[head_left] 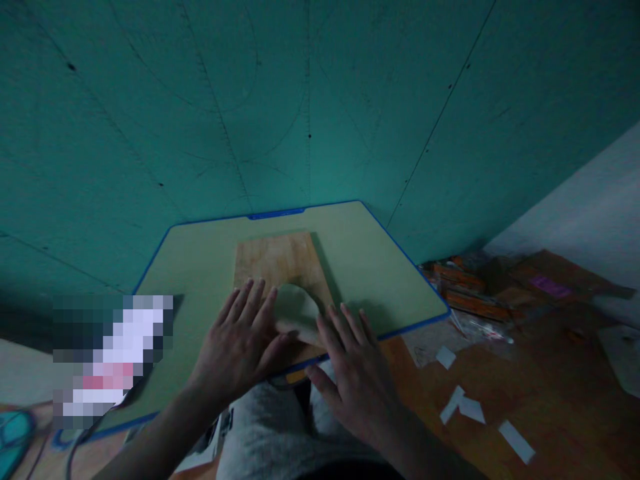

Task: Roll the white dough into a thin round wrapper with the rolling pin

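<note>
A pale, rounded slab, which looks like clay or dough, rests on a wooden board. My left hand lies along its left side, palm down, fingers stretched forward over the board and thumb pointing inward near the slab's front. At the right edge of the slab is my right hand, also open, with its fingers extended and its thumb out to the left. Each hand is beside the slab rather than wrapped around it. Whether the palms press on anything is hidden.
Under the board is a light tabletop with a blue rim. A blurred-out bright device stands at its left, with a cable. Behind rises a green wall. Paper scraps and wood pieces lie on the floor at right.
</note>
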A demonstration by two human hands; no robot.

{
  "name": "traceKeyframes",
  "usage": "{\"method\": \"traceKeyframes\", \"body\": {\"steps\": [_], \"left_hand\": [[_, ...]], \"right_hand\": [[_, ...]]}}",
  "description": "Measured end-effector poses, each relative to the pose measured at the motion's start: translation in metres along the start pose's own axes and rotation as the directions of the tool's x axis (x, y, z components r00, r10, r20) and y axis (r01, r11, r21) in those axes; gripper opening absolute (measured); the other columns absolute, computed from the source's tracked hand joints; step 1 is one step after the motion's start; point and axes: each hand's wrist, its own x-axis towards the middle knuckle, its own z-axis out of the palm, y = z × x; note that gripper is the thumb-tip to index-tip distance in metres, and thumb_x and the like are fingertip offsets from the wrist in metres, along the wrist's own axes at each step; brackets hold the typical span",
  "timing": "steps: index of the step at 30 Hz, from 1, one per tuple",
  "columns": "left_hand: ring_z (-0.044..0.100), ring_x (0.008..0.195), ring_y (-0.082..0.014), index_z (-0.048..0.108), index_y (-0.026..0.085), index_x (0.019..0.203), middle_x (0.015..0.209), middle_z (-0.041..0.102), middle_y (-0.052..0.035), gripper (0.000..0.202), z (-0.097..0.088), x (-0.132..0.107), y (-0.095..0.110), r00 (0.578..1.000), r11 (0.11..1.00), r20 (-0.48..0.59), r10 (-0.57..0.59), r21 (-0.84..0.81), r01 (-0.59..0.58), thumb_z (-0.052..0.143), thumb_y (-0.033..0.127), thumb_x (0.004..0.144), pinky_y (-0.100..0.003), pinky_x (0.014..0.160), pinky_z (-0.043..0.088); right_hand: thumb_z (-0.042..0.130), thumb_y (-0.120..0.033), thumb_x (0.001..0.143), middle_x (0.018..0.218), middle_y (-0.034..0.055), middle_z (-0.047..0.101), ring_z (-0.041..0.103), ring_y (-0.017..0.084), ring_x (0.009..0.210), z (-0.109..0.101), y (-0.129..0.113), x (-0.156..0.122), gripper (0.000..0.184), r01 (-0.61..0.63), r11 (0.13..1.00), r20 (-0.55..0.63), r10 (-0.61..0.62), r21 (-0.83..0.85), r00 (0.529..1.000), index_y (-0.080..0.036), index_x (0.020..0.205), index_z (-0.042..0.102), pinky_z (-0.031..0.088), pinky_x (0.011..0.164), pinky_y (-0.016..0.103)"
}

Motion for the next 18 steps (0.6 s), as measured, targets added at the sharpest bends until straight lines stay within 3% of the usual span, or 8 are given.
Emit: {"method": "traceKeyframes", "body": {"steps": [3, 6, 10, 12, 15, 18], "left_hand": [[0.044, 0.143, -0.0363, 0.041, 0.007, 0.149, 0.150, 0.050, -0.0242, 0.074, 0.002, 0.005, -0.003, 1.000, 1.000, 0.023, 0.008, -0.009, -0.007, 0.029, 0.061, 0.100, -0.053, 0.114, 0.039], [0.055, 0.132, -0.0372, 0.052, 0.006, 0.141, 0.140, 0.060, -0.0232, 0.071, 0.014, 0.041, -0.010, 0.995, 0.998, 0.086, -0.049, -0.042, 0.053, 0.032, 0.061, 0.100, -0.052, 0.107, 0.046], [0.062, 0.122, -0.0335, 0.063, 0.016, 0.129, 0.125, 0.069, -0.0186, 0.055, 0.031, 0.096, -0.020, 0.984, 0.988, 0.112, -0.139, -0.054, 0.146, 0.036, 0.054, 0.101, -0.048, 0.098, 0.051], [0.063, 0.120, -0.0324, 0.063, 0.017, 0.128, 0.124, 0.069, -0.0182, 0.051, 0.034, 0.110, -0.022, 0.971, 0.977, 0.138, -0.194, -0.057, 0.203, 0.039, 0.052, 0.101, -0.048, 0.098, 0.051], [0.057, 0.129, -0.0364, 0.064, 0.010, 0.126, 0.130, 0.065, -0.0233, 0.053, 0.032, 0.102, -0.017, 0.957, 0.963, 0.127, -0.260, -0.035, 0.266, 0.043, 0.051, 0.099, -0.053, 0.107, 0.045], [0.049, 0.137, -0.0409, 0.061, 0.007, 0.129, 0.140, 0.058, -0.0267, 0.061, 0.022, 0.065, -0.001, 0.971, 0.972, 0.048, -0.235, -0.002, 0.235, 0.043, 0.055, 0.098, -0.057, 0.111, 0.039]], "right_hand": [[0.040, -0.053, 0.102, 0.153, 0.0185, 0.049, 0.036, 0.035, 0.147, 0.003, 0.009, 0.015, 0.065, -0.024, 1.000, -0.032, 0.024, -0.007, 0.999, -0.010, 0.150, 0.045, 0.026, 0.121, 0.058], [0.041, -0.050, 0.102, 0.146, 0.0230, 0.055, 0.045, 0.037, 0.140, 0.008, 0.033, 0.053, 0.062, -0.112, 0.993, -0.052, 0.110, -0.035, 0.993, -0.007, 0.145, 0.051, 0.029, 0.119, 0.057], [0.040, -0.047, 0.103, 0.131, 0.0183, 0.065, 0.057, 0.031, 0.123, 0.007, 0.062, 0.108, 0.049, -0.260, 0.963, -0.027, 0.259, -0.065, 0.966, -0.013, 0.130, 0.063, 0.039, 0.110, 0.048], [0.038, -0.045, 0.104, 0.125, 0.0170, 0.067, 0.059, 0.028, 0.119, 0.005, 0.068, 0.122, 0.045, -0.295, 0.952, -0.019, 0.294, -0.081, 0.956, -0.015, 0.123, 0.066, 0.042, 0.106, 0.044], [0.038, -0.046, 0.104, 0.130, 0.0182, 0.064, 0.057, 0.029, 0.122, 0.006, 0.066, 0.118, 0.047, -0.277, 0.956, -0.024, 0.276, -0.092, 0.961, -0.014, 0.125, 0.066, 0.040, 0.107, 0.044], [0.038, -0.048, 0.104, 0.139, 0.0197, 0.060, 0.054, 0.031, 0.128, 0.010, 0.054, 0.087, 0.053, -0.201, 0.976, -0.023, 0.200, -0.077, 0.980, -0.012, 0.134, 0.062, 0.038, 0.111, 0.047]]}}
